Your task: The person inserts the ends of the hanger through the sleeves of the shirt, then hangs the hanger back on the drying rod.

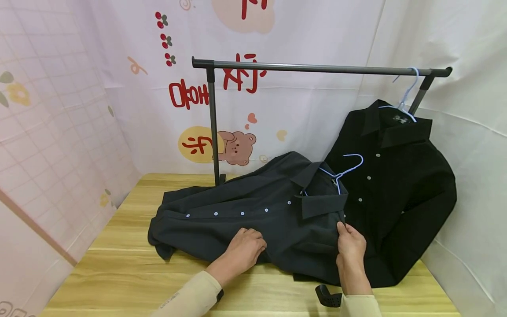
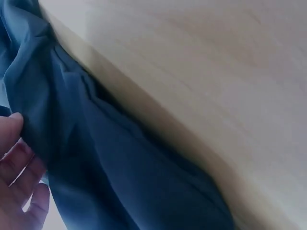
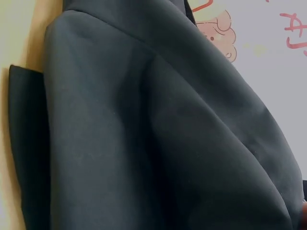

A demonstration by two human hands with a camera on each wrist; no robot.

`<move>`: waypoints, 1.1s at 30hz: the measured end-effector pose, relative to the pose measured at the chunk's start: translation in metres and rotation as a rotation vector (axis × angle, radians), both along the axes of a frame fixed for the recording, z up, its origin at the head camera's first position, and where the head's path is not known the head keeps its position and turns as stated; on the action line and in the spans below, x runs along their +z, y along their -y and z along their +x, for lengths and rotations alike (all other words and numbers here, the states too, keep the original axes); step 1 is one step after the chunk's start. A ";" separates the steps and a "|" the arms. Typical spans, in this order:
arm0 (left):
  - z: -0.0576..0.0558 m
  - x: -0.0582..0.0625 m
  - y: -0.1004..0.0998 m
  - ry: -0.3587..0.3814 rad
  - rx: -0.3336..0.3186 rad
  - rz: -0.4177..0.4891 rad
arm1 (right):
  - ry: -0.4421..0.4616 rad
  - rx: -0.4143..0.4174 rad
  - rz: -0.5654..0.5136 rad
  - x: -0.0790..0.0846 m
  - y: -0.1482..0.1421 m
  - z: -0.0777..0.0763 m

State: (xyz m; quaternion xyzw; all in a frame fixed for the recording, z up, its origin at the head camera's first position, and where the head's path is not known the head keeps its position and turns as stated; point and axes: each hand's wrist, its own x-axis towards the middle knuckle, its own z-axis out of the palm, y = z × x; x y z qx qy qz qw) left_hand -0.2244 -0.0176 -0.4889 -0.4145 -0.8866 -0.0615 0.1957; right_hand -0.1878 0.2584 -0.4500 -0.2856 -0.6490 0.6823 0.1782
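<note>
A dark grey button-up shirt (image 1: 222, 229) lies slantwise over the table, its collar toward the right. Inside its neck sits a light blue hanger (image 1: 352, 168), the hook sticking out. My right hand (image 1: 351, 245) pinches the shirt by the shoulder below the collar. Over the near side of the shirt is my left hand (image 1: 246, 247), its fingers curled onto the cloth. The left wrist view has the thumb and fingers of that hand (image 2: 21, 187) gripping folded fabric (image 2: 110, 153). Shirt cloth (image 3: 144, 120) fills most of the right wrist view.
A dark metal clothes rack (image 1: 317, 68) stands behind. At its right end a black shirt (image 1: 412, 176) hangs from another light blue hanger (image 1: 408, 94), its lower part reaching the wooden table (image 1: 115, 273). A black perforated piece (image 1: 328, 296) lies by my right wrist. A printed curtain (image 1: 301, 114) backs the table.
</note>
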 end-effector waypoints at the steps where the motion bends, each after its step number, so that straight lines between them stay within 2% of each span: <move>1: -0.001 0.000 0.002 -0.010 0.009 0.015 | 0.001 0.003 -0.005 0.000 0.000 0.000; 6: -0.011 0.004 0.013 0.004 0.078 0.106 | 0.008 0.016 -0.013 0.003 0.000 -0.002; 10: -0.021 0.013 0.021 0.001 0.150 0.201 | 0.001 0.018 -0.021 0.005 0.003 -0.003; 14: -0.031 0.023 0.020 -0.023 0.230 0.275 | -0.027 0.030 -0.034 0.004 0.008 -0.005; 18: -0.033 0.023 0.014 -0.036 0.250 0.253 | -0.045 0.029 -0.036 0.002 0.013 -0.006; 20: -0.030 0.018 0.011 -0.045 0.225 0.209 | -0.051 0.030 -0.032 0.002 0.014 -0.006; 23: -0.020 0.011 0.003 -0.086 0.150 0.146 | -0.055 0.032 -0.021 0.003 0.016 -0.006; 28: -0.002 0.004 -0.015 -0.166 -0.060 0.083 | -0.062 0.029 -0.003 0.005 0.017 -0.007; 31: 0.009 0.002 -0.032 -0.185 -0.184 -0.037 | -0.051 0.018 0.011 0.007 0.018 -0.008; 33: 0.017 -0.001 -0.045 -0.180 -0.232 -0.146 | -0.045 0.012 0.012 0.007 0.019 -0.008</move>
